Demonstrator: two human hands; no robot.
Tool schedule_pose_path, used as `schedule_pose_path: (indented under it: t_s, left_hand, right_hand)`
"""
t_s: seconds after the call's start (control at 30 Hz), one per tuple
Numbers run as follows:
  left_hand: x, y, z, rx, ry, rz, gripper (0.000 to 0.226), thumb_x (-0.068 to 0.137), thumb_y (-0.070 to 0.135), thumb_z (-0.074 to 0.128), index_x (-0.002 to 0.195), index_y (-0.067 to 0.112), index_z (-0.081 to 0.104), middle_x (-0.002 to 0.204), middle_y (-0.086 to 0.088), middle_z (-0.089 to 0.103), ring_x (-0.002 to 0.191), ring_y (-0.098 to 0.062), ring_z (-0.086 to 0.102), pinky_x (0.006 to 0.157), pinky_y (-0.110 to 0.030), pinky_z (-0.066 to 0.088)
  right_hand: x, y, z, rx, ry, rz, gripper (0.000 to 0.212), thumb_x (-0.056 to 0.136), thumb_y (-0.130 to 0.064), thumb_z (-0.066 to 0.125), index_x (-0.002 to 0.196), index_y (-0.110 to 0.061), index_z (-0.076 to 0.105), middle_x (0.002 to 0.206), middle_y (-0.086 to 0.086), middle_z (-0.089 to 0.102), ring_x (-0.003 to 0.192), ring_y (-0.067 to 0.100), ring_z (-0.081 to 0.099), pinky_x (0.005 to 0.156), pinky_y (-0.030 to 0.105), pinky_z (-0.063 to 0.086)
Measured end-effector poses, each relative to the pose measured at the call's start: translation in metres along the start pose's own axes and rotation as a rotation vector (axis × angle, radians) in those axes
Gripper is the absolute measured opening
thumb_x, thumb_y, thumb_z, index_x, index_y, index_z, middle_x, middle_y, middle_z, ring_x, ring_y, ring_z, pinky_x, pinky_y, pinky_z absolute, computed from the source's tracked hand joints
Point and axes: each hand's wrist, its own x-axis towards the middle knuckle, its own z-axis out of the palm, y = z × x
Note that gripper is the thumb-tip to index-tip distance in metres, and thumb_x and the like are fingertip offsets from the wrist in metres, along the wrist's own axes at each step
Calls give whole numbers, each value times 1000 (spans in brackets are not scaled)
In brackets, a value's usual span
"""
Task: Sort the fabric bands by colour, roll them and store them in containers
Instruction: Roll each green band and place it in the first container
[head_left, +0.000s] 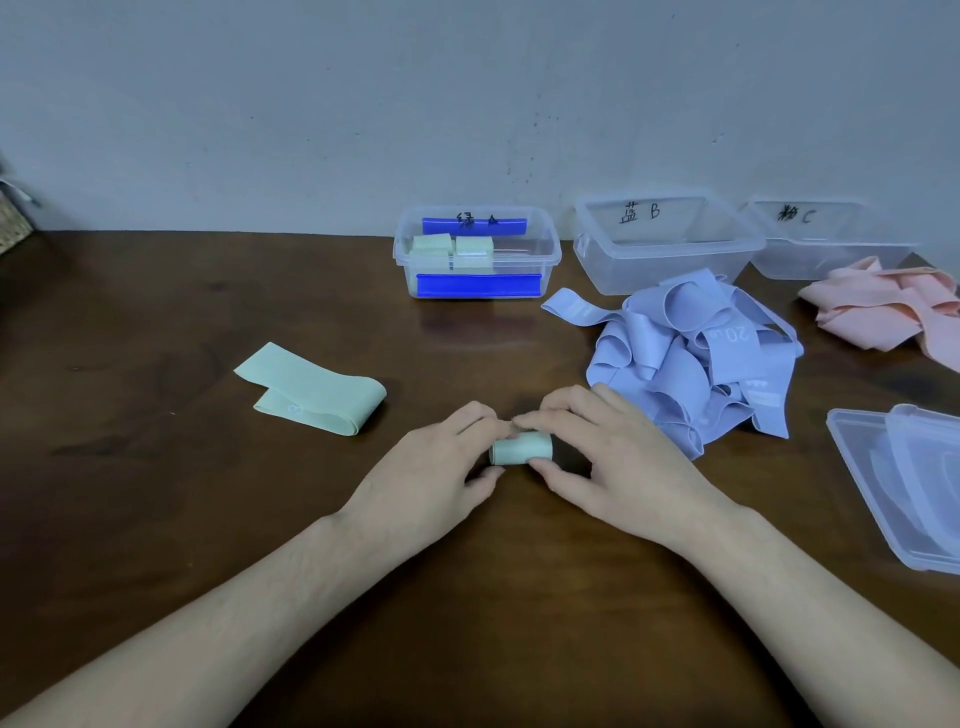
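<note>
Both hands pinch one rolled green band (521, 450) mid-table: left hand (436, 467) fingers curled on its left end, right hand (613, 457) fingers curled on its right end and over the top. Flat green band (311, 389) lies well left of it. Blue band pile (696, 358) just right of the right hand, pink pile (888, 306) beyond. At the wall: bin A (478, 254) holds green rolls; bin B (665, 244) and bin C (826, 239) beside it. Lids (904, 483) far right.

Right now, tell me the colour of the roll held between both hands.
Pale mint green: the roll, seen in the head view.
</note>
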Motion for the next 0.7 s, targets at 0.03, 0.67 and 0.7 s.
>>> schedule_pose_path:
  t_s: [0.03, 0.67, 0.7]
  left_hand:
    - [1, 0, 0, 0, 3, -3, 34, 96, 31, 60, 130, 30, 54, 124, 17, 45, 63, -2, 46, 62, -8, 34]
    - [16, 5, -5, -124, -38, -187, 52, 102, 30, 45, 151, 38, 30, 91, 12, 62, 79, -9, 57, 77, -27, 50]
    - [15, 7, -6, -177, -34, -196, 52, 102, 29, 45, 150, 41, 31, 93, 13, 65, 79, -9, 60, 78, -28, 52]
  right_hand:
    - [0, 0, 0, -4, 5, -9, 33, 93, -40, 58, 126, -33, 60, 115, -16, 51, 94, 11, 47, 83, 32, 47]
    - [15, -10, -4, 72, 7, 211, 33, 80, -28, 71, 113, -26, 65, 102, -13, 59, 96, 9, 54, 90, 28, 43]
    - [14, -13, -6, 72, 16, 233, 32, 78, -30, 72, 110, -26, 65, 99, -14, 59, 94, 8, 54, 89, 28, 44]
